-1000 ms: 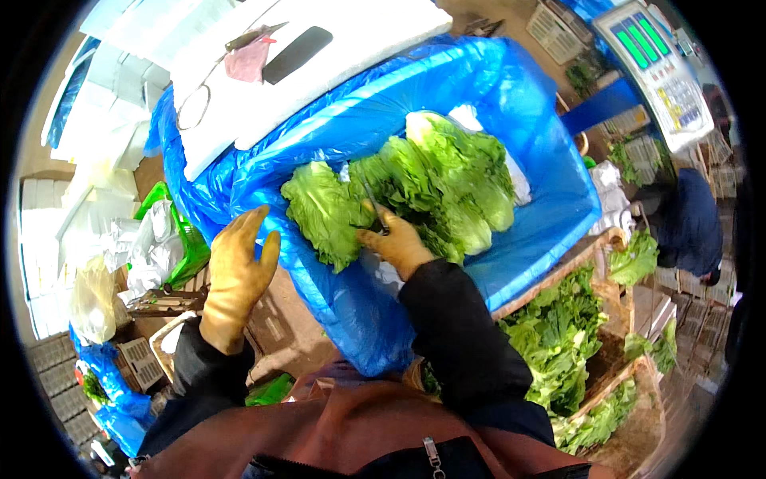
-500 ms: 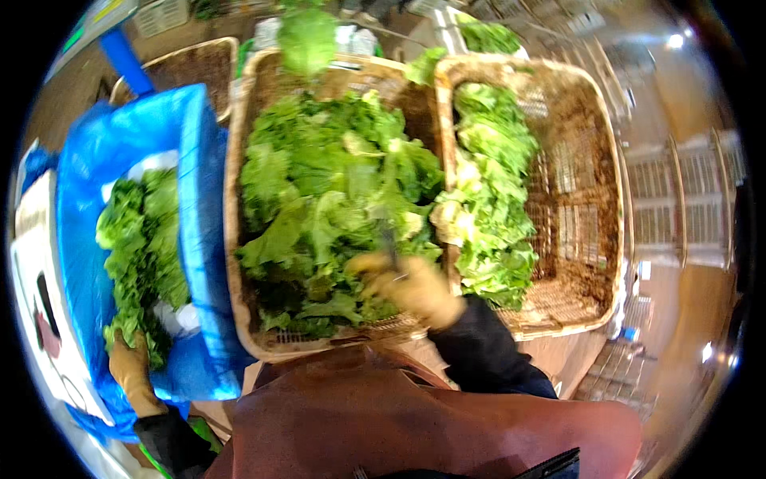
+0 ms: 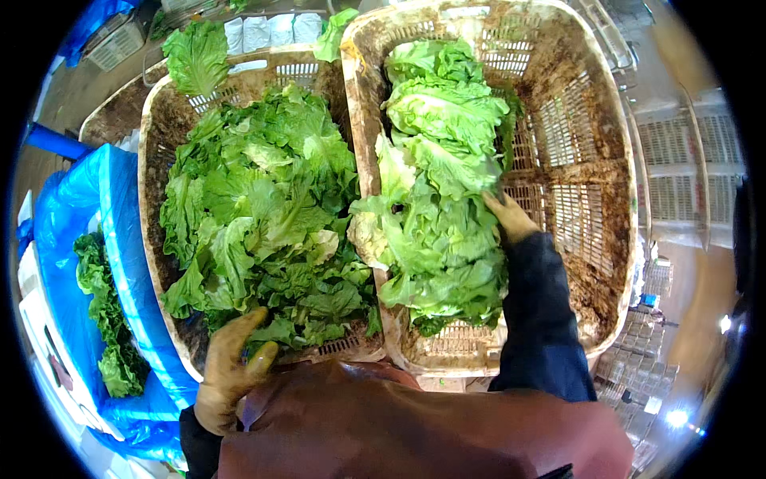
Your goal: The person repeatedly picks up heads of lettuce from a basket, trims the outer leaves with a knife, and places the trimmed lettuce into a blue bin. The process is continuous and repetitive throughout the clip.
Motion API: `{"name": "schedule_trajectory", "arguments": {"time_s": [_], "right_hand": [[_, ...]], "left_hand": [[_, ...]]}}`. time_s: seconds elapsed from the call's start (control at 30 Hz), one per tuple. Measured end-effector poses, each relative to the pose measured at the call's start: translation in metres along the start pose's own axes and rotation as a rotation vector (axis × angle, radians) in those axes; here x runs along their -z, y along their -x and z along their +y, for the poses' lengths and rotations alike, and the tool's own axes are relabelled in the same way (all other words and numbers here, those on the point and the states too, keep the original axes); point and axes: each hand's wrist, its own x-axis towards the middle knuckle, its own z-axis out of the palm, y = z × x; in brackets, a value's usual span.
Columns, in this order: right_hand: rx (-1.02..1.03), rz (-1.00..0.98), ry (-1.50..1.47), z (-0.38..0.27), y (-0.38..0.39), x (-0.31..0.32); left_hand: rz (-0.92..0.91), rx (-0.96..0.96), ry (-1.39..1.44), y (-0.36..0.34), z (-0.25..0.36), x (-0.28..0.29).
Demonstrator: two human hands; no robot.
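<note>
My right hand (image 3: 516, 220), in a tan glove, is at the right side of the leafy lettuces (image 3: 447, 231) stacked in the right basket. Its fingers look closed, partly hidden against the leaves, and I cannot make out what is in them. My left hand (image 3: 231, 363), also gloved, is open with thumb and fingers apart at the near left corner of the middle basket (image 3: 148, 231). Beside it, loose lettuce leaves (image 3: 263, 191) are heaped in that basket.
The brown-stained right basket (image 3: 562, 152) is touching the middle one. At the left is a blue-lined crate (image 3: 132, 263) with more lettuce (image 3: 108, 319) in it. A single leaf (image 3: 196, 60) hangs over the middle basket's far rim, near white packets (image 3: 271, 30).
My left hand has come out of the blue-lined crate to the middle basket. My right hand, earlier holding a knife over the middle basket, has moved right to the stacked lettuces. The view has shifted.
</note>
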Motion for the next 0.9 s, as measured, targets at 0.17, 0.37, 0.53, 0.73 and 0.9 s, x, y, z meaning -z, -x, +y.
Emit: {"name": "schedule_trajectory", "arguments": {"time_s": [0.17,0.37,0.53,0.73,0.9], "right_hand": [[0.733,0.113,0.312,-0.014,0.118,-0.025],[0.727,0.086,-0.341,-0.030,0.205,-0.041],[0.314,-0.309,-0.407,0.040,0.195,-0.119],[0.600,-0.037,0.193,-0.029,0.227,-0.149],[1.634,-0.089,1.082,-0.075,0.289,-0.199]], "left_hand": [[-0.052,0.079,0.086,-0.020,0.000,-0.013],[-0.390,-0.048,0.552,-0.059,0.028,-0.040],[-0.357,0.117,1.344,-0.050,0.013,-0.043],[-0.056,0.252,1.457,-0.018,-0.026,0.041],[-0.422,0.013,0.981,0.045,-0.011,0.043]]}}
